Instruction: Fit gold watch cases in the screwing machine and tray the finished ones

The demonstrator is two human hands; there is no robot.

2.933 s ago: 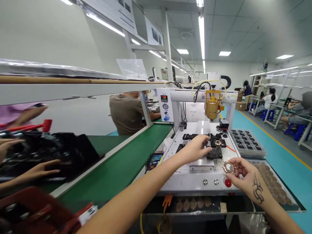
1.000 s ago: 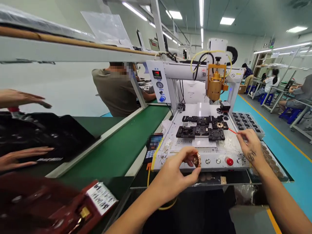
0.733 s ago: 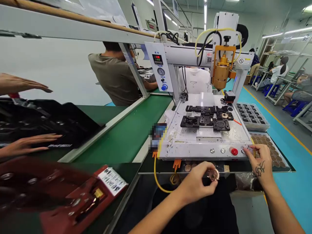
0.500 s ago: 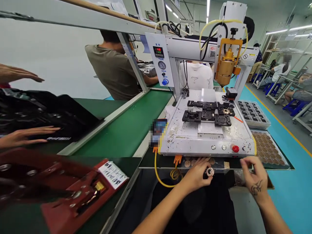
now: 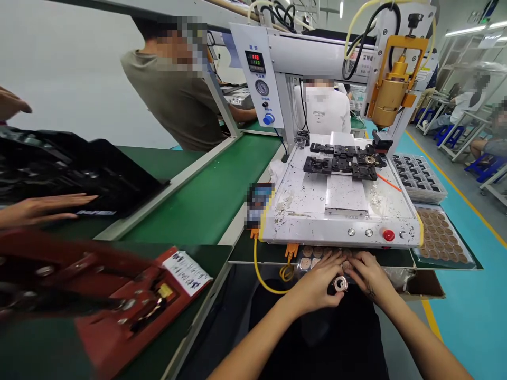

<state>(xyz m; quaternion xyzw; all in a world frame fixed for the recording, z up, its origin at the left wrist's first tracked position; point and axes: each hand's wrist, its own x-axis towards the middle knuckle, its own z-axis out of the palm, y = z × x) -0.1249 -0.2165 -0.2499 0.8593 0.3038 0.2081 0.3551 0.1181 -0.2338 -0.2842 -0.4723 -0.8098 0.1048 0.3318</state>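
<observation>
My left hand (image 5: 320,282) is closed around a small round metal part (image 5: 340,284) with a hole in its middle, held above my lap at the bench edge. Its outstretched fingers reach over a clear tray of round copper-coloured discs (image 5: 306,263), partly tucked below the machine's front. Right beside it is my right hand (image 5: 368,272), its fingers bent and drawn together over the tray's right part. What those fingertips grip, if anything, is hidden.
A white bench machine (image 5: 340,232) with black fixtures (image 5: 344,163) stands ahead. To its right lie a disc tray (image 5: 441,237) and stacked trays (image 5: 420,177). A red press (image 5: 130,311) sits at left, near another person's hand (image 5: 43,208). A yellow cable (image 5: 259,272) hangs in front.
My right hand has moved left from the machine's front right corner to beside my left hand. My left hand still holds the round metal part. The view has shifted slightly.
</observation>
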